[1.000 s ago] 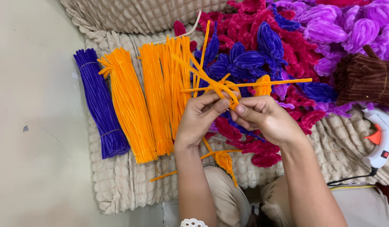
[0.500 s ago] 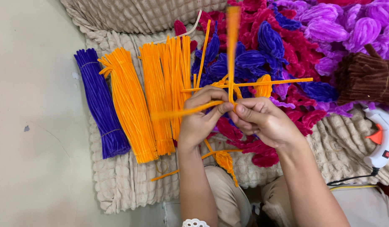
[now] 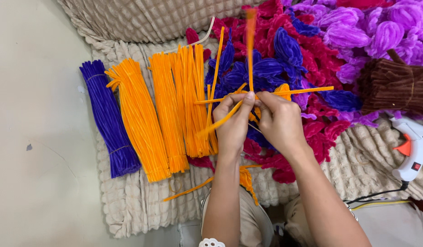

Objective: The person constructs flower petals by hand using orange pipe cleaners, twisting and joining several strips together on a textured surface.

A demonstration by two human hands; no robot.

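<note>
- Looking down from the head camera, two bare hands meet over a beige quilted blanket (image 3: 143, 206) spread on a pale floor (image 3: 33, 151).
- Left hand (image 3: 233, 123): fingers curled and pressed together, thumb and fingertips pinching a cluster of orange pipe cleaners (image 3: 248, 93) where the strands cross.
- Right hand (image 3: 280, 121): touching the left hand, fingers bent inward and pinching the same crossing point from the other side.
- From that pinch, single orange strands stick out: one straight up and blurred, one out past the right hand, one slanting down past the left hand.
- Just beyond the hands lies a heap of folded dark blue petals (image 3: 284, 50), mixed with crimson petals (image 3: 321, 132) that spread under and past the right hand.
- Farther past the right hand, at the top corner, sits a pile of purple fuzzy blooms (image 3: 371, 32), with a tied brown bundle (image 3: 394, 87) beside it.
- Below the brown bundle lies a white glue gun (image 3: 415, 151) with an orange trigger and a black cord.
- Beside the left hand lie three orange bundles (image 3: 140, 119) side by side, then a purple bundle (image 3: 108, 119) at the blanket's edge.
- Near the left forearm, loose orange pieces (image 3: 245, 180) lie on the blanket.
</note>
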